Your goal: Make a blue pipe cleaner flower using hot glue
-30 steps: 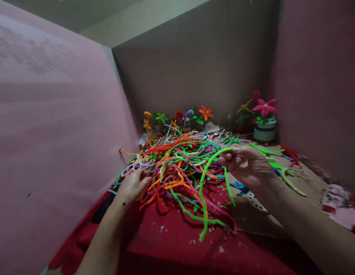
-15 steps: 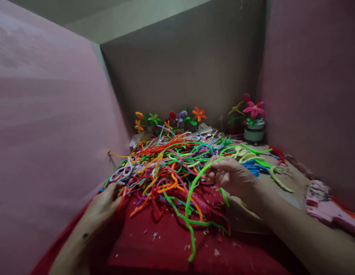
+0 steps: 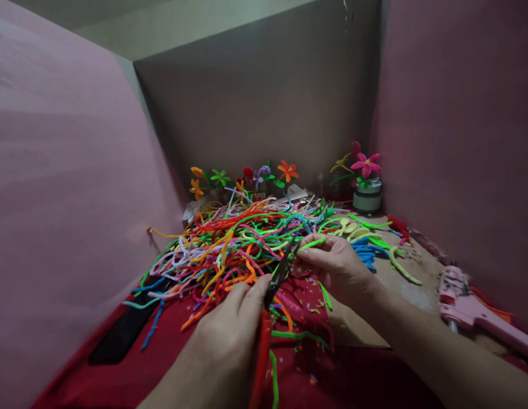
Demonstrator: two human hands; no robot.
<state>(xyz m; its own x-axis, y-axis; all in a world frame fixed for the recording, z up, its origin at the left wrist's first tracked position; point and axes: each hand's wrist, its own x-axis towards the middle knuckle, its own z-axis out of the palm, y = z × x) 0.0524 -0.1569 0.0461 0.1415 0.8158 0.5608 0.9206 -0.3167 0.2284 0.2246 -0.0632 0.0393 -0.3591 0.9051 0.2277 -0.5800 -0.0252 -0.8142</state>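
My right hand (image 3: 338,267) pinches a bright green fuzzy pipe cleaner (image 3: 311,243) between thumb and forefinger, its short end poking out just past my fingertips. My left hand (image 3: 230,335) is wrapped around red-handled scissors with dark blades (image 3: 277,277), whose tips sit just beside that pinch. The stem looks light, soft-piled and easily bent, so I judge it best held close to the blades, where it cannot flop. Beyond my fingers lies a tangled heap of many-coloured pipe cleaners (image 3: 230,238).

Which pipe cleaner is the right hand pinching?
The bright green pipe cleaner pinched by the right hand, right by the scissors held in the left hand; the others lie loose in the pile.
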